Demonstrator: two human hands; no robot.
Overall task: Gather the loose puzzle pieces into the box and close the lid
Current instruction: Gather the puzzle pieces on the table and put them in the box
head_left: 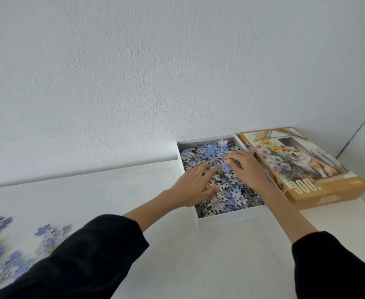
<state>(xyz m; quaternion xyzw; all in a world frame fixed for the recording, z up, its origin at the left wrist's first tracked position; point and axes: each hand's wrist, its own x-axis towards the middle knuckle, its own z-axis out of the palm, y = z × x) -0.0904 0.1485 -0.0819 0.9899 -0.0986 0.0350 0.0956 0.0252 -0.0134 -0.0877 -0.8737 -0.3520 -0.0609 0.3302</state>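
Black sleeves (80,262) nearest the camera, one at each lower corner, bare forearms reaching out past the cuffs. Down at the bottom left, pretty blurry: loose pieces (6,253) scattered on the white table (198,266), mostly blue and grey, partly hidden by the left sleeve and well apart from either hand.

Further out, right of centre: white box (226,219) sitting on the table, uncovered, stuffed with a heap (231,197) of more pieces. Both hands inside it.

Left hand (192,186) palm down on the near-left part of the heap, fingers spread apart and lying flat, gripping nothing. Right hand (248,167) a bit beyond, over by the box's right wall, fingers loosely bent with the tips resting on the heap; nothing visibly pinched. Fingertips of the two close together in the middle of the heap, not quite meeting as far as can be seen.

Right up against the box's right side: orange lid (302,165), face up, dog-and-flowers picture on top, "300" along the near edge.

Behind everything, rough white wall (155,72).
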